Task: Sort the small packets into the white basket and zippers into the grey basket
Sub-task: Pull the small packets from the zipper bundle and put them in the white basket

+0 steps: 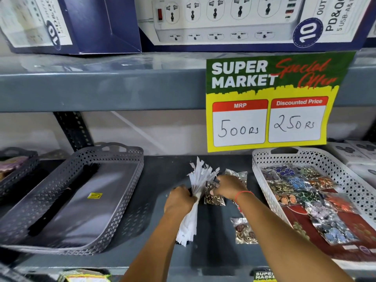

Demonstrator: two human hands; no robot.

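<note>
My left hand (180, 200) is closed around the middle of a bundle of white zippers (200, 176), which fans out above and hangs below the fist. My right hand (230, 187) rests on small clear packets (214, 197) beside the bundle, fingers curled onto them. Another packet (244, 231) lies nearer me under my right forearm, and one (237, 173) shows behind the right hand. The grey basket (130, 159) at the left holds a black zipper bundle (61, 198). The white basket (262, 159) at the right holds several coloured packets (301, 190).
All of this sits on a dark shelf (162, 176). A yellow and green price sign (268, 102) hangs from the shelf above. A darker basket (22, 159) stands at the far left and white boxes (358, 153) at the far right.
</note>
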